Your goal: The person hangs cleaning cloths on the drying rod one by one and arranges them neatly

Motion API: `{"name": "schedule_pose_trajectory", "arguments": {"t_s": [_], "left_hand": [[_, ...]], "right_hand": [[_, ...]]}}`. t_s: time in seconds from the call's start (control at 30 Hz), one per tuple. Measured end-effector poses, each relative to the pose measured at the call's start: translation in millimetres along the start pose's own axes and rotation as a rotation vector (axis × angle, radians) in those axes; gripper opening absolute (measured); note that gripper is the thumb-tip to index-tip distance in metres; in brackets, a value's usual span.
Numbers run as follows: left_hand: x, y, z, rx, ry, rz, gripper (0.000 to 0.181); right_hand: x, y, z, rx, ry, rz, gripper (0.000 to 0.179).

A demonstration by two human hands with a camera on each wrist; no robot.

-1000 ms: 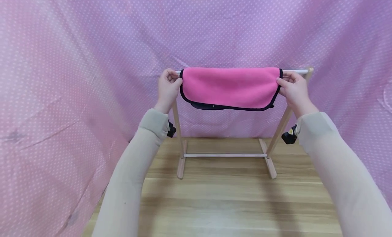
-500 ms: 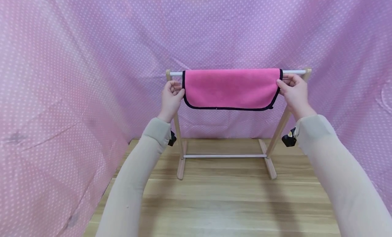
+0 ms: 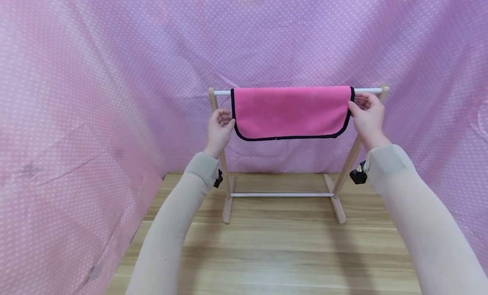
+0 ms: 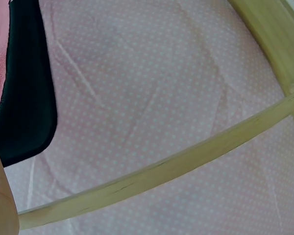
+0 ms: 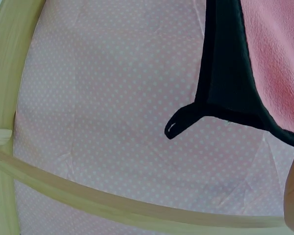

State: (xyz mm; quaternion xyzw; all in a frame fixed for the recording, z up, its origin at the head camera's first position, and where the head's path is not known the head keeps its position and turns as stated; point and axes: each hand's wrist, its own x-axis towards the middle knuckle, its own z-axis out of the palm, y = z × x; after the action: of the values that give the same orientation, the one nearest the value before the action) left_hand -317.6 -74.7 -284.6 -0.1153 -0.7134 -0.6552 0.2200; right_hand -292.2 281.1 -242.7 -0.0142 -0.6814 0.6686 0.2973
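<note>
A pink fleecy mat [image 3: 291, 112] with black edging hangs folded over the white top rod [image 3: 367, 90] of a small wooden rack [image 3: 225, 163]. My left hand [image 3: 219, 132] pinches the mat's left edge, low down, with the thumb in front. On the right edge, nearer the rod, my right hand [image 3: 367, 115] pinches with its thumb in front and fingers partly behind. The black underside [image 4: 29, 93] of the back layer shows in the left wrist view. In the right wrist view a black loop [image 5: 179, 122] sticks out from the back layer's corner.
The rack stands on a wood-grain surface [image 3: 259, 252], its feet joined by a white lower bar [image 3: 282, 195]. Pink-purple dotted fabric [image 3: 95, 96] encloses the back and both sides. Black wrist cameras [image 3: 358, 176] sit under the cuffs.
My left hand has slid down the mat's left edge, away from the rod. The front flap's lower left now hangs a little lower and covers the back layer. My right hand has barely moved.
</note>
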Motion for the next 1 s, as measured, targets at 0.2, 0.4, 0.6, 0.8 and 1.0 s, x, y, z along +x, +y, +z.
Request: {"name": "schedule_pose_trajectory", "arguments": {"t_s": [0.2,0.4,0.6,0.8,1.0], "left_hand": [[-3.0,-6.7,3.2,-0.004,0.025,-0.015,0.025],[-0.4,-11.3,4.1,-0.007,0.069,-0.017,0.023],[0.0,-13.2,5.6,-0.046,0.086,-0.018,0.023],[-3.7,-14.2,5.0,-0.087,0.013,-0.054,0.031],[-10.3,-15.0,-0.5,-0.089,-0.043,-0.089,0.033]], "right_hand": [[-1.7,3,3,0.058,0.032,0.004,0.028],[-4.1,10,5,0.077,0.012,0.026,0.028],[-5.1,13,4,0.126,-0.013,0.053,0.027],[-12.0,18,-2,0.164,-0.049,0.088,0.026],[-24.1,29,-7,0.186,-0.095,0.096,0.026]]}}
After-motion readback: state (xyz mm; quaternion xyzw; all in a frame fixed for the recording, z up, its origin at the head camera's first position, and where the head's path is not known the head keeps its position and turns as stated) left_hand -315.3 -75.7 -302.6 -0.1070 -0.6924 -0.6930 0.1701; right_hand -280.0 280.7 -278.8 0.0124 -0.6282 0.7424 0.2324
